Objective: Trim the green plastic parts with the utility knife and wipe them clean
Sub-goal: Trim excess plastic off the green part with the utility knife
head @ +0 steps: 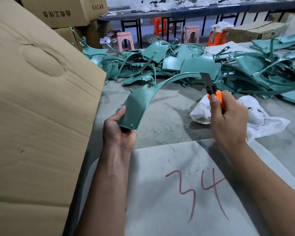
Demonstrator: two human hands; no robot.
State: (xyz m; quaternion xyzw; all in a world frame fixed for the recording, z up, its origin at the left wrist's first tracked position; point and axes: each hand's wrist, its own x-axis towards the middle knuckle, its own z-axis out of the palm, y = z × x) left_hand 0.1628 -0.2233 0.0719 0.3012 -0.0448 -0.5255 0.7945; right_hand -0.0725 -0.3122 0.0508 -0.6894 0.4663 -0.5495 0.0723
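My left hand (119, 132) grips the wide lower end of a curved green plastic part (138, 103), whose thin arm sweeps up and to the right. My right hand (228, 118) holds an orange utility knife (215, 92) with its blade extended upward, its tip close to the far end of the part's arm. A white cloth (255, 114) lies crumpled on the floor beneath and behind my right hand. A large pile of green plastic parts (194, 63) covers the floor beyond.
A big cardboard box (37, 108) stands close on the left, with more boxes stacked behind. A grey surface marked "34" in red (177, 184) lies under my forearms. Plastic stools (124, 40) and long dark tables (177, 14) stand at the back.
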